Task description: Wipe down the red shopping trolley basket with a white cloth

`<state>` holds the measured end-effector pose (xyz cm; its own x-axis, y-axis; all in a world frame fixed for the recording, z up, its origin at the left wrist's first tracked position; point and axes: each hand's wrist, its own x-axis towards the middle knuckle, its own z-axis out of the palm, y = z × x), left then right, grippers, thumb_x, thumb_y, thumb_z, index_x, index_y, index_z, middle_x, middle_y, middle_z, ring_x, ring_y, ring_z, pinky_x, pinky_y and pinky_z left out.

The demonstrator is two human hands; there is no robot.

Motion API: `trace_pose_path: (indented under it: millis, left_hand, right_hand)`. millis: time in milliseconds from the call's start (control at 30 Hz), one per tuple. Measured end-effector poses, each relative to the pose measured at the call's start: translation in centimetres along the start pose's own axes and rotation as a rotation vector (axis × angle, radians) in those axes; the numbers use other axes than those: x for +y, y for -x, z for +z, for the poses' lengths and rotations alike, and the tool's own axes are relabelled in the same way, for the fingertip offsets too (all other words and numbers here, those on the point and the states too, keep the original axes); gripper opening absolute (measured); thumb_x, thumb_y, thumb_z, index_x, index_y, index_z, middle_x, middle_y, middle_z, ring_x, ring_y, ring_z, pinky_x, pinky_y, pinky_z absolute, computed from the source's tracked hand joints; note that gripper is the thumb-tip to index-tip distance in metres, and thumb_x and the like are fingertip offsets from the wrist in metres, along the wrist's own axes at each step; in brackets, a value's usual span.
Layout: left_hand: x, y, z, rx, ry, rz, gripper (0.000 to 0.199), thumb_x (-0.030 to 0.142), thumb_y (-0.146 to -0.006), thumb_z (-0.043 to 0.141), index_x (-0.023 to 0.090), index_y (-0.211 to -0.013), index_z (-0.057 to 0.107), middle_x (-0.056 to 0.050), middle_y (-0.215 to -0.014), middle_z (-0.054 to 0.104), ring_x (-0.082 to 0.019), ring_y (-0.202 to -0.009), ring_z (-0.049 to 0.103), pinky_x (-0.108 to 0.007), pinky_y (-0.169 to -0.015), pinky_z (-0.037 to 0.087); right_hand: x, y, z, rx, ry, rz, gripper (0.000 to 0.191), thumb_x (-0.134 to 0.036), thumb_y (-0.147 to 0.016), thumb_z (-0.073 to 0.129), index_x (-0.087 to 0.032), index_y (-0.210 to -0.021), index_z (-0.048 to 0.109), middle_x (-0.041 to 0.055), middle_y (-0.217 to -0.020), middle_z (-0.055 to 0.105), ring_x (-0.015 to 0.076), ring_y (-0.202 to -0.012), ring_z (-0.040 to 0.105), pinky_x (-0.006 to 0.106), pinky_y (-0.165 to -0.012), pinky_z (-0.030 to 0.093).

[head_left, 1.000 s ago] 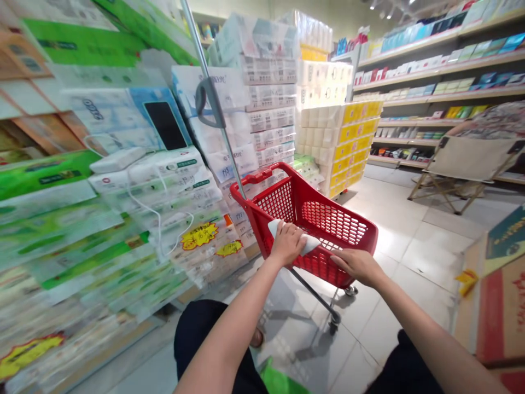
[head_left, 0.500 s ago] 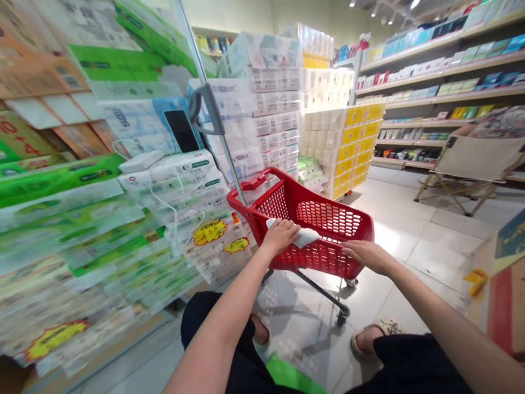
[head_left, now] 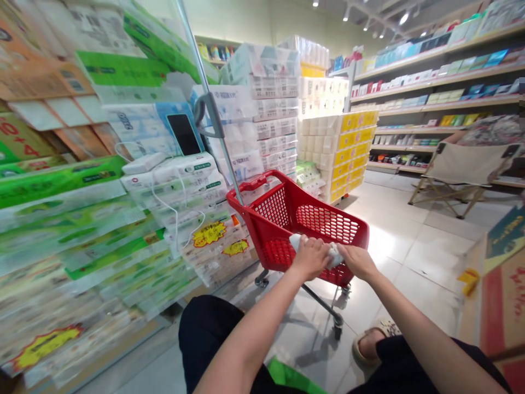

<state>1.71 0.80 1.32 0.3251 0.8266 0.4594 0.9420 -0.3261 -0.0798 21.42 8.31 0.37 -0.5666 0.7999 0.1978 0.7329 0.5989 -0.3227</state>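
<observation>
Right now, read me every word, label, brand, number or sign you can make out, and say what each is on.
"16.90", last digits unsure: topmost yellow sign.
"0+4": green-and-brown pack, left edge.
"幸福阳光", as it seems: white pack just right of the metal pole.
Too blurred: the other yellow signs, blue pack, red box.
Too small: boxes on the shelves.

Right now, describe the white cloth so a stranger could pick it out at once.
Look for the red shopping cart beside the stacked packs. On its near top edge, find the left hand; the white cloth pokes out either side of it, with the right hand at one end. Unlike those packs, it is crumpled and lies against red plastic.
</observation>
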Motion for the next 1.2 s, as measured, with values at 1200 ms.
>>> trace_pose_path:
  millis: [1200]
  left_hand:
    - [-9.7,3.6,-3.1,0.015,-0.106,0.021,0.053,0.015,-0.095,0.043,0.036,-0.144,0.038,0.0,-0.144,0.046,-0.018,-0.138,0.036,-0.042,-0.121,0.021]
  right_hand:
    - [0.3,-0.2,-1.4,-0.02,-0.037,0.033,0.06,-0.063,-0.096,0.012,-0.029,-0.094,0.061,0.0014,-0.091,0.071,0.0218,-0.085,0.064,0.028,-0.064,0.036]
